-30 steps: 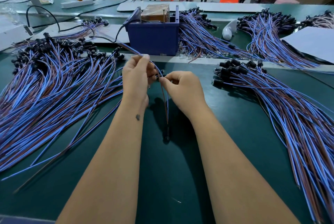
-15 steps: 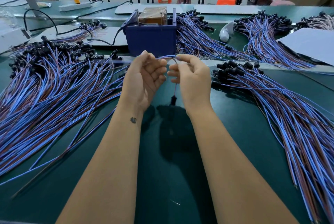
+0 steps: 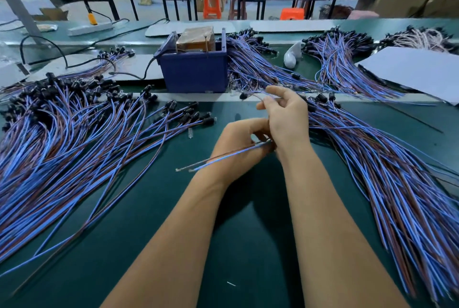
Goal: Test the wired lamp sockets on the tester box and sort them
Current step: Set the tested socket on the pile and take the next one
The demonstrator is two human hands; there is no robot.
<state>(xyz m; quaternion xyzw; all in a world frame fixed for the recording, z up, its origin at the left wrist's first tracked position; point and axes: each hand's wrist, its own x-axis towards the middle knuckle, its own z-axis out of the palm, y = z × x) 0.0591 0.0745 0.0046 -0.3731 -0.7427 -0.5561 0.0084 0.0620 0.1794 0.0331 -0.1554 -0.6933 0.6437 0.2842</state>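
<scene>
My left hand (image 3: 236,151) grips the blue and brown wires of one wired lamp socket (image 3: 223,157). Their bare ends stick out to the left over the green mat. My right hand (image 3: 285,121) is just above and to the right of the left one and pinches the same wires in its fingertips. The black socket end (image 3: 243,95) pokes out to the left of those fingertips. The blue tester box (image 3: 193,73) stands behind the hands, with a brown block and two metal rods on top.
A big pile of wired sockets (image 3: 62,138) covers the mat on the left, another pile (image 3: 387,176) runs down the right. More bundles (image 3: 332,59) lie behind the box, with a white sheet (image 3: 417,69) at the right. A black cable (image 3: 134,75) leads to the box.
Both hands have dropped from in front of the box and shifted right. The socket that hung below them now sits up by my right fingertips, and the wire ends point left.
</scene>
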